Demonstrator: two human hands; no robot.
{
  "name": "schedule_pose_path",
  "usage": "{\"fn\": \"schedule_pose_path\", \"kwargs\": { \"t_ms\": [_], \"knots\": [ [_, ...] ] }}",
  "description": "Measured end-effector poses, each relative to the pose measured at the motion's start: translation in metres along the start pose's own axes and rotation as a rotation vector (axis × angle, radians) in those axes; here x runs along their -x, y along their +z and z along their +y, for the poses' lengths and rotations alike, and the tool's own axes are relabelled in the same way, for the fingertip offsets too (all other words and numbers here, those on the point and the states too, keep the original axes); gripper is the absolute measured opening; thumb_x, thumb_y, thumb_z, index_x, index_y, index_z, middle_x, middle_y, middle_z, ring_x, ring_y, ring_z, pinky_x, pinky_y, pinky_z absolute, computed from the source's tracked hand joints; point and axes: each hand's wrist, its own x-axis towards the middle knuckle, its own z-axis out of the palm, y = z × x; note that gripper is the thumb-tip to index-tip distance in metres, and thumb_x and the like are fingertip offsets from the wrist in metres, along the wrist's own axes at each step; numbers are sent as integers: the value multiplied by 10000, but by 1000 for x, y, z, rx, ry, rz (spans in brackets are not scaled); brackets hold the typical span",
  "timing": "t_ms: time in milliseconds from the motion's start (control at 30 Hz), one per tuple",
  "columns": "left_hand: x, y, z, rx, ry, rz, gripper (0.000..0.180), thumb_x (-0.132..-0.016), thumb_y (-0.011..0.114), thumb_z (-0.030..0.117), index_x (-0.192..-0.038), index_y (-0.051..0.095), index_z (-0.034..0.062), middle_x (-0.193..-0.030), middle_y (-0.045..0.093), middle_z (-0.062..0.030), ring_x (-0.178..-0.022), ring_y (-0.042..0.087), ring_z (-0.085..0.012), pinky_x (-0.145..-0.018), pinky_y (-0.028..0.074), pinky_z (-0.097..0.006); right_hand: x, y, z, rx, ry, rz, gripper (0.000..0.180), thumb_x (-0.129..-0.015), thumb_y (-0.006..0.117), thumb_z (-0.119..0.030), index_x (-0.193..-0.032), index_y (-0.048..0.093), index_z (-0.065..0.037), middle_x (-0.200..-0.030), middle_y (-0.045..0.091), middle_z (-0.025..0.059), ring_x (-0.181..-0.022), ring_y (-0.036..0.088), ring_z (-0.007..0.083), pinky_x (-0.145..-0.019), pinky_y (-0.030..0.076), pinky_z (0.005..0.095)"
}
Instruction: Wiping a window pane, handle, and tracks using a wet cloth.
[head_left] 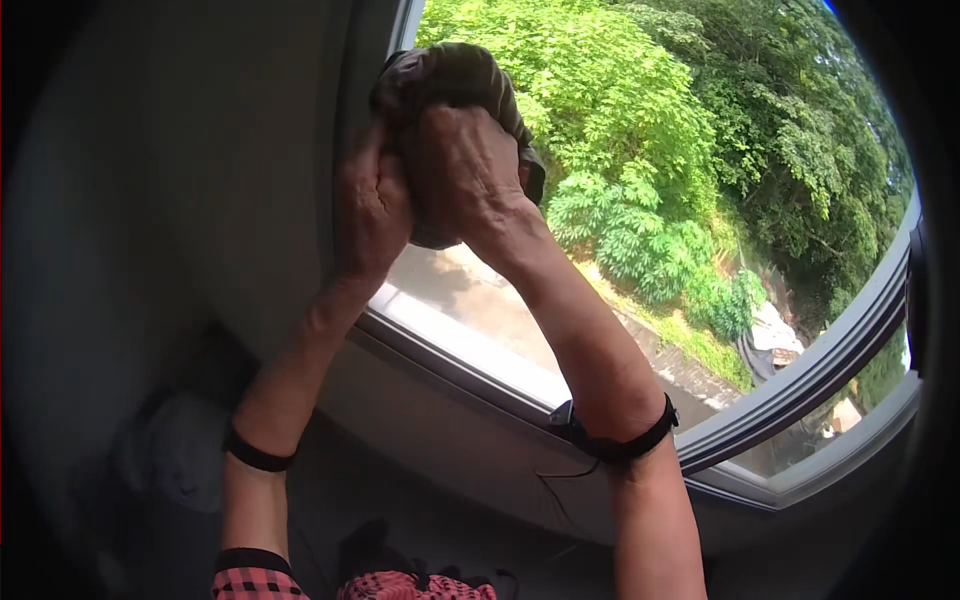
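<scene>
A dark, crumpled cloth (470,62) is bunched up at the left side of the window opening, raised in front of me. My right hand (475,165) is closed on it, knuckles toward me and fingertips hidden in the folds. Close beside it, my left hand (375,200) is also closed at the cloth's left edge, slightly blurred and in shadow. Some cloth shows below and to the right of my right hand. Whether it is a garment or a rag, I cannot tell.
The window frame (470,365) runs along the sill, and a sliding sash (800,395) stands at the right. Left of the opening is a shaded wall (230,150). Trees (600,120) and a paved strip lie outside. A pale rounded object (185,450) sits low at the left.
</scene>
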Motion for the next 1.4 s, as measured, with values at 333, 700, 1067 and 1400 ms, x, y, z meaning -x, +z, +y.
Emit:
{"fn": "schedule_pose_path", "kwargs": {
  "t_ms": [333, 700, 1067, 1400],
  "knots": [
    [114, -33, -63, 48, -317, -44, 407, -965, 426, 92, -1352, 427, -33, -1344, 500, -168, -1260, 467, -247, -1057, 351, -335, 36, 125, -25, -14, -71, 122, 272, -714, 623, -133, -970, 615, -43, -967, 615, 156, -958, 609, 291, -801, 488, 389],
    [221, -62, -51, -185, -746, -483, 281, -898, 463, 164, -971, 564, -88, -951, 580, -297, -874, 535, -453, -776, 436, -461, 144, 206, -24, -186, 161, -201, 76, -688, 623, -135, -678, 656, -67, -692, 644, 161, -717, 664, 299, -587, 528, 390],
    [265, 56, 141, 449, -737, -747, 298, -850, 454, 17, -1135, 523, -36, -1018, 560, -198, -865, 564, -285, -788, 461, -350, 340, 41, 57, -94, 460, 41, 338, -801, 631, -183, -1130, 656, -111, -987, 673, 117, -885, 646, 286, -743, 508, 364],
    [307, 124, 218, 675, -726, -994, 367, -854, 455, 46, -1215, 419, -14, -1001, 425, -259, -867, 514, -462, -790, 453, -496, 437, -5, 84, 49, 660, 174, 198, -728, 668, -25, -925, 681, -39, -875, 655, 161, -763, 614, 362, -661, 451, 424]
  ]
}}
